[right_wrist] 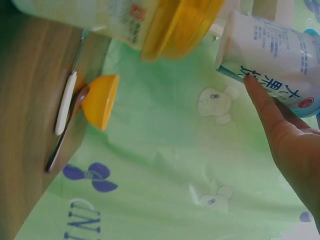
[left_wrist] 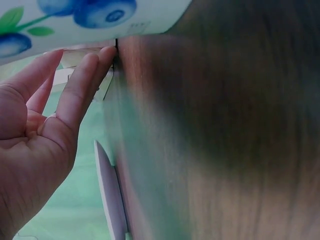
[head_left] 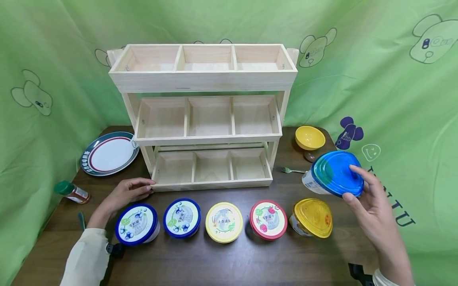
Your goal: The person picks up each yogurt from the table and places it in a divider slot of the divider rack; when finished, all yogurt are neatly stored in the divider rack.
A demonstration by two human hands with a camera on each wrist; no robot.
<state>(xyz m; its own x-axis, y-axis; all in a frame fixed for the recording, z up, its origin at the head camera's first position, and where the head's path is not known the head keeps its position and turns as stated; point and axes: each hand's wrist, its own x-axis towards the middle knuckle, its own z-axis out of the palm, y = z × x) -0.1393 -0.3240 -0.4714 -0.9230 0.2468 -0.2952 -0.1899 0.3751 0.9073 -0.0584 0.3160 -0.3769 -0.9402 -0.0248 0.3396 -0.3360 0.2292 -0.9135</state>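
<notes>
In the head view my right hand (head_left: 373, 208) grips a white yogurt tub (right_wrist: 272, 52) with a blue lid (head_left: 338, 172). The tub is tilted above the table's right side, thumb and fingers around its lid end. Fairly straight fingers of my left hand (head_left: 130, 192) touch the lower left front corner of a three-tier wooden rack (head_left: 204, 81). Each tier has three compartments. Several lidded tubs stand in a row before the rack: two blue-rimmed tubs (head_left: 137, 224), a yellow-rimmed tub (head_left: 224, 222), a red-rimmed tub (head_left: 268, 219) and a yellow-lidded tub (head_left: 313, 218).
A blue-rimmed plate (head_left: 94, 157) and a green-capped spice jar (head_left: 73, 192) lie left of the rack. On the right are a yellow bowl (head_left: 309, 138), a fork (head_left: 291, 170) and a brown spoon (right_wrist: 65, 132). Green cloth (head_left: 404, 115) hangs around the table.
</notes>
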